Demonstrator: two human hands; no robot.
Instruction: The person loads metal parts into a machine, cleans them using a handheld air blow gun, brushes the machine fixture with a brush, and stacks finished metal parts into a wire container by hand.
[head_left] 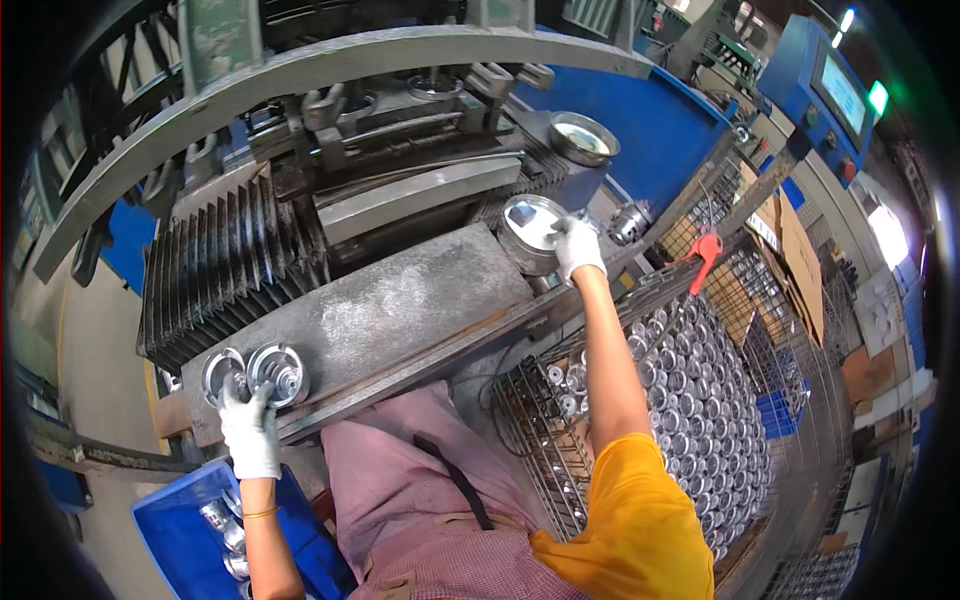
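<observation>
My left hand (pixel 250 435), in a white glove, is at the left end of the metal work ledge. Its fingertips reach into two shiny round metal cups standing side by side, the left cup (pixel 212 372) and the right cup (pixel 290 366) with a stepped inside. The fingers grip at the cups' near rims. My right hand (pixel 578 250), gloved too, is at the right edge of a round metal pot (pixel 527 258) with whitish contents. Its fingers are bent together over the rim; what they hold, if anything, is hidden.
Behind the ledge (pixel 400 300) stands a press with black bellows (pixel 235 250). A second round pan (pixel 585 140) and a loose metal part (pixel 630 222) lie beyond the pot. A wire basket (pixel 540 430) of metal cups is at right, a blue bin (pixel 165 525) at lower left.
</observation>
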